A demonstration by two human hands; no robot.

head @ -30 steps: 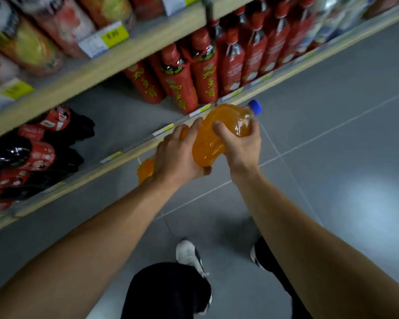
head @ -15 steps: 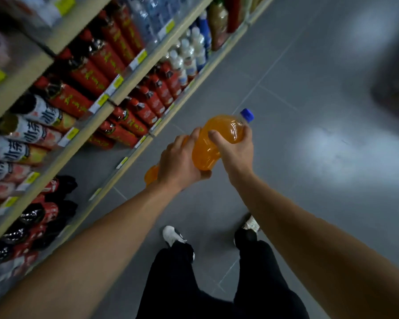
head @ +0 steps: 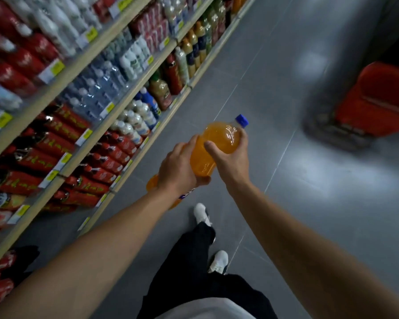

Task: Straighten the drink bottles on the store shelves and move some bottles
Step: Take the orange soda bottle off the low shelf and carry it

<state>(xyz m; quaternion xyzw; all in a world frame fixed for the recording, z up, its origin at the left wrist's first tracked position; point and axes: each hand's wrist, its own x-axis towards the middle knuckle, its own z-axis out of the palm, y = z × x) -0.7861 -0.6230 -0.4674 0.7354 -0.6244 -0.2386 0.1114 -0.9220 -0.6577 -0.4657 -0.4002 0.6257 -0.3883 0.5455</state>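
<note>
While both hands hold it at frame centre, the orange bottle (head: 213, 146) lies tilted, blue cap (head: 241, 118) pointing to the upper right, base toward lower left. Left hand (head: 179, 170) wraps the lower body from the left; its palm and wrist hide the middle of the bottle, so only an orange bulge and a scrap of label show below the wrist. Right hand (head: 232, 157) grips the shoulder just under the cap, thumb across the near side, fingers curled round the far side and mostly hidden. Bottle is off the shelves, over the grey floor (head: 309, 180).

Shelves (head: 134, 93) run diagonally across the left half of the frame, heavily motion-blurred: red-labelled bottles (head: 106, 162) in the lower rows, clear water bottles (head: 101, 86) mid-frame, white-capped ones near the lower shelf edge. Label text is unreadable; yellow price tags (head: 66, 157) likewise. Red cart (head: 376, 102) at the right edge is blurred and cut off. Black trousers and white shoes (head: 202, 214) at bottom centre, partly covered by the forearms.
</note>
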